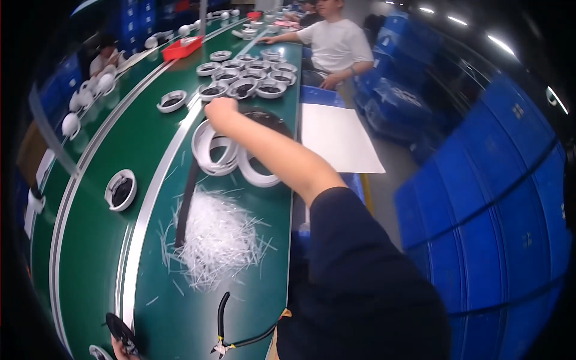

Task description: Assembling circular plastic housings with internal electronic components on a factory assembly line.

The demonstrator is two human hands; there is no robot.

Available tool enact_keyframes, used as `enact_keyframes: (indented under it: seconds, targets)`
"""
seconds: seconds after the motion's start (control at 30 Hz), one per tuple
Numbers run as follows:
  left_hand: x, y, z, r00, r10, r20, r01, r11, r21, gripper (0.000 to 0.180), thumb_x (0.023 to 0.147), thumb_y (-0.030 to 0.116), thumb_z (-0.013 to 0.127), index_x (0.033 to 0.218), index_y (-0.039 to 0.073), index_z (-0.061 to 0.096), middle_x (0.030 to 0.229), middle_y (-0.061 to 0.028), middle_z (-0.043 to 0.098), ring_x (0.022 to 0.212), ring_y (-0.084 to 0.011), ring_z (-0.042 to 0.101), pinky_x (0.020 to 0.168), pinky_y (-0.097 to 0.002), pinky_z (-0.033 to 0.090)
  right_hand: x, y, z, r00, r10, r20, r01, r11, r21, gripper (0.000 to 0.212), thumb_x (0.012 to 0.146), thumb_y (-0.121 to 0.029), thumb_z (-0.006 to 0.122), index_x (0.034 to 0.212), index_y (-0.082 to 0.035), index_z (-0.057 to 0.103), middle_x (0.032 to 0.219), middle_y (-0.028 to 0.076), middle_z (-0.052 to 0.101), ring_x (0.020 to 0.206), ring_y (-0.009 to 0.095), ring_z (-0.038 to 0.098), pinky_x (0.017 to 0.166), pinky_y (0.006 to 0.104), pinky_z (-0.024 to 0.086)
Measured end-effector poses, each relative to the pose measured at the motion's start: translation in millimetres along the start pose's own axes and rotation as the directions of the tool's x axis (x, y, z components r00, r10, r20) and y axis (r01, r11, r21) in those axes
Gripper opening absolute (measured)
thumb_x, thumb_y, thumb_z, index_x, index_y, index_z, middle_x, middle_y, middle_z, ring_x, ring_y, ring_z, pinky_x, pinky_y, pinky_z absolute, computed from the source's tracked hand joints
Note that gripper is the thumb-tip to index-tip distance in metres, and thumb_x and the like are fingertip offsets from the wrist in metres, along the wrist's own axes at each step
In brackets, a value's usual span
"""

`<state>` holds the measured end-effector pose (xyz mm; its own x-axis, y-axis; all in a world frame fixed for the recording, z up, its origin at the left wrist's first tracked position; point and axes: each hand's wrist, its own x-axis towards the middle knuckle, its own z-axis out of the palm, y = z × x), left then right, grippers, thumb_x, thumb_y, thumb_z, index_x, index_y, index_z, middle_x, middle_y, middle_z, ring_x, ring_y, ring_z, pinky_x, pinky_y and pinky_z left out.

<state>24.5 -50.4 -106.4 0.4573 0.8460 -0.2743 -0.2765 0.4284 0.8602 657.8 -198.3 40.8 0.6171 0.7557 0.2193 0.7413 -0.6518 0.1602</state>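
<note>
Hanging half-curled at upper centre beside white rings (217, 169), the right hand (221, 108) hides any grip from me; lower left, the left hand (119, 350) clasps a black disc (122, 331).

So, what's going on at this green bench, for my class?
The person's left hand holds a black round part low at the left. The right hand is stretched out beside the white rings with dark centres; whether its fingers grip one is unclear. Nearer lie a heap of thin white strips and open pliers. A co-worker in white sits further along.
</note>
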Motion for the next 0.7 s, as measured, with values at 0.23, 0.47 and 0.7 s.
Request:
enact_keyframes:
  seconds: [0.23,0.47,0.7]
  targets:
    - [-46,10,90,0.965,-0.085,-0.249,0.114,0.988,0.106,0.018,0.083,0.01,0.047,0.099,0.0,0.049,0.067,-0.0011,0.044,0.056,-0.0089,0.041,0.05,-0.0174,0.034,-5,12,-23,0.993,-0.098,-0.066,0.101,0.993,0.058,0.018,0.067,-0.008,0.059,0.084,-0.006,0.064,0.091,0.015,0.061,0.087,0.027,0.06,0.07,0.0369,0.05]
    - [-44,-6,-3,0.998,0.002,0.07,0.002,0.998,-0.059,0.042,0.079,0.01,0.046,0.121,0.002,0.043,0.112,-0.0105,0.052,0.1,-0.0212,0.05,0.088,-0.031,0.04,1,-25,-73,0.901,-0.214,-0.377,0.272,0.956,0.108,0.015,0.058,-0.008,0.061,0.072,-0.002,0.063,0.077,0.017,0.06,0.076,0.031,0.06,0.065,0.0379,0.05]
    - [-77,-42,77,0.968,0.098,-0.23,-0.178,0.916,-0.36,0.043,0.069,-0.001,0.043,0.112,-0.003,0.046,0.11,-0.0136,0.053,0.101,-0.0257,0.051,0.09,-0.0361,0.04,-130,-184,-44,0.629,-0.605,-0.489,0.74,0.273,0.615,0.082,0.058,0.009,0.045,0.131,0.002,0.01,0.119,0.03,0.036,0.104,0.043,0.042,0.086,0.0433,0.038]
